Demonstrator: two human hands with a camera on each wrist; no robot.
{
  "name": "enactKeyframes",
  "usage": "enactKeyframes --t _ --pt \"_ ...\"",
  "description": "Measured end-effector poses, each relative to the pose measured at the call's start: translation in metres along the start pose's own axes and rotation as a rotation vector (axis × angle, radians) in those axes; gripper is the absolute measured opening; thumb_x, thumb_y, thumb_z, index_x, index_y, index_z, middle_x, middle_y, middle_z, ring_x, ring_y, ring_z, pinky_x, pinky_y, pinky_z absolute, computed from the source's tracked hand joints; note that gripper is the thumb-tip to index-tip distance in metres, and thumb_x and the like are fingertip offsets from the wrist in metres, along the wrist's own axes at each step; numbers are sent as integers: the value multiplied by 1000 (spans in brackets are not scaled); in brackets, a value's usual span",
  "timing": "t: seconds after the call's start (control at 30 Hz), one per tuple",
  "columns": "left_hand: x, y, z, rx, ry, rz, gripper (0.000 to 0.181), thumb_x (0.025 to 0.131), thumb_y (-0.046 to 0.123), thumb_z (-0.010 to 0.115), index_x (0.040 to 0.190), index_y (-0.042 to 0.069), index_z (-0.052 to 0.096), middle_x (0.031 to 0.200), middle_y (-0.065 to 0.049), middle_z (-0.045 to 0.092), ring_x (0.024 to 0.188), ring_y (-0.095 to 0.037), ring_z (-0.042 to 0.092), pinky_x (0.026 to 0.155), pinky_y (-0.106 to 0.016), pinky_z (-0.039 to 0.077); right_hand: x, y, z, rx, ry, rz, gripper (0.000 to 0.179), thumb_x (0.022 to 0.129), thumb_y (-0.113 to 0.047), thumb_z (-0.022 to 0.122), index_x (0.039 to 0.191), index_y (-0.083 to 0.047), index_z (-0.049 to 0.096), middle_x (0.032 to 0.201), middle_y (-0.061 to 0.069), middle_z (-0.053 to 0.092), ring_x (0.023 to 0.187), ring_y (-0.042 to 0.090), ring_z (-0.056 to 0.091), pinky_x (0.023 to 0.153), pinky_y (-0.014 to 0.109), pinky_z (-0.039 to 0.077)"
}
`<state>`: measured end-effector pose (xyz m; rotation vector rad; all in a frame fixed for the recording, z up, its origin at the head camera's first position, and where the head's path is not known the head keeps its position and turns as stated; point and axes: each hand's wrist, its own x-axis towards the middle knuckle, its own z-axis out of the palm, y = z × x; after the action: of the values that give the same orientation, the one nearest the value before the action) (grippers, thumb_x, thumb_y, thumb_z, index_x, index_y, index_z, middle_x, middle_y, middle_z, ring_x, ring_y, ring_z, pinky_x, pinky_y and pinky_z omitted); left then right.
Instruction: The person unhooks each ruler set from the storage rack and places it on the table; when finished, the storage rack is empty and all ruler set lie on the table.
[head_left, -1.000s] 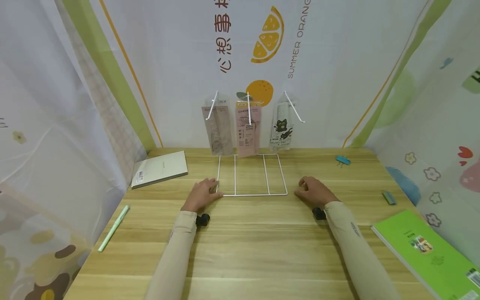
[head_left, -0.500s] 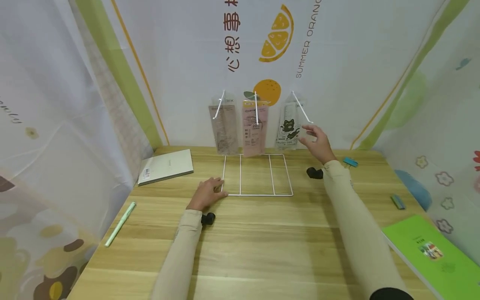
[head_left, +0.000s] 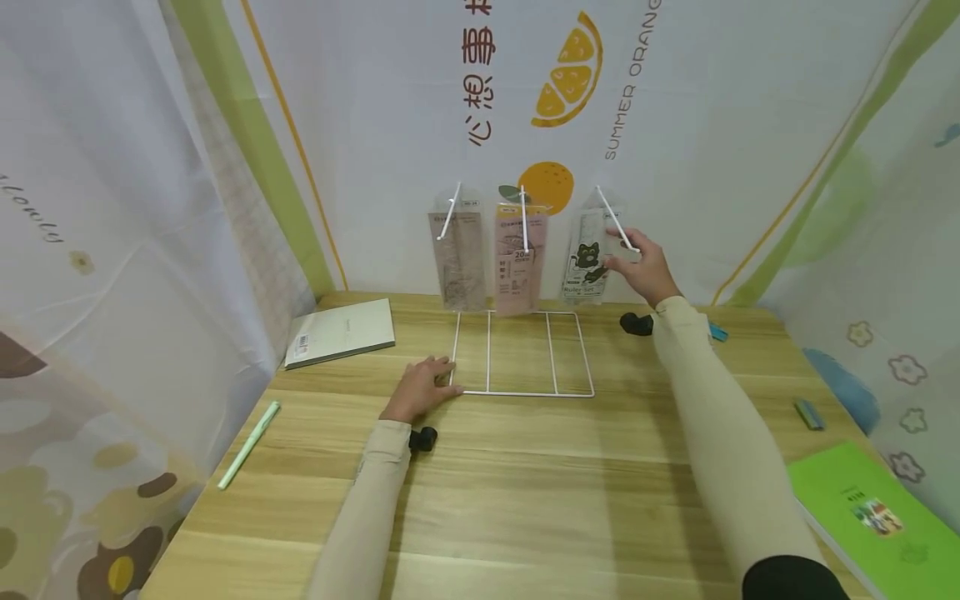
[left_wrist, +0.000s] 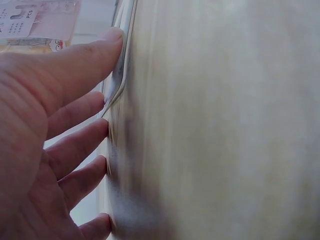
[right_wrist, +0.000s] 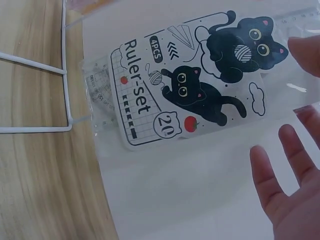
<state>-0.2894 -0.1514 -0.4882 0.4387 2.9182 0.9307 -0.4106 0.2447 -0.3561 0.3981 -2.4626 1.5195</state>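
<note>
Three clear packets hang from the white hooks of a wire display rack [head_left: 532, 394] that stands on the wooden table. The rightmost packet is a ruler set [head_left: 587, 260] with black cats printed on it. My right hand [head_left: 648, 271] pinches its right edge, thumb in front and index finger behind; the other fingers [right_wrist: 265, 172] are spread apart. Beside it hang a pink packet [head_left: 519, 279] and a greyish one [head_left: 461, 262]. At the rack base's front left corner rests my left hand [head_left: 420, 390], thumb [left_wrist: 107, 47] on the wire and fingertips at the table.
A pale notebook [head_left: 341, 332] lies back left, with a light green pen [head_left: 249, 446] nearer. On the right are a blue binder clip [head_left: 717, 332], partly behind the right sleeve, a small grey-green block [head_left: 809, 414] and a green book [head_left: 870, 508]. A printed curtain [head_left: 405, 100] hangs behind.
My right hand has risen from the table beside the rack to the ruler set and now pinches its edge. The left hand stays at the rack's corner. The head view has shifted slightly.
</note>
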Motion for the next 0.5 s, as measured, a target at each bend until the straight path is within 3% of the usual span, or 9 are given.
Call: enactKeyframes --t 0.1,0.33,0.5 --pt "1 0 1 0 1 0 59 93 29 74 141 0 57 151 -18 49 146 -43 35 120 -66 14 0 -1 1 2 20 -7 53 96 -10 67 147 -6 51 149 17 46 138 35 39 105 55 42" --pt "1 0 0 -1 -7 -13 59 93 30 74 142 1 56 153 -18 47 147 -42 34 121 -64 13 -14 -23 6 57 80 -31 46 93 2 66 139 2 56 119 21 54 111 27 54 80 25 47" --pt "1 0 -1 -12 -14 -20 60 94 30 73 143 1 55 153 -17 46 148 -42 32 122 -64 11 -24 -37 8 55 123 -73 41 91 6 66 131 10 59 107 24 59 91 14 61 76 16 50"
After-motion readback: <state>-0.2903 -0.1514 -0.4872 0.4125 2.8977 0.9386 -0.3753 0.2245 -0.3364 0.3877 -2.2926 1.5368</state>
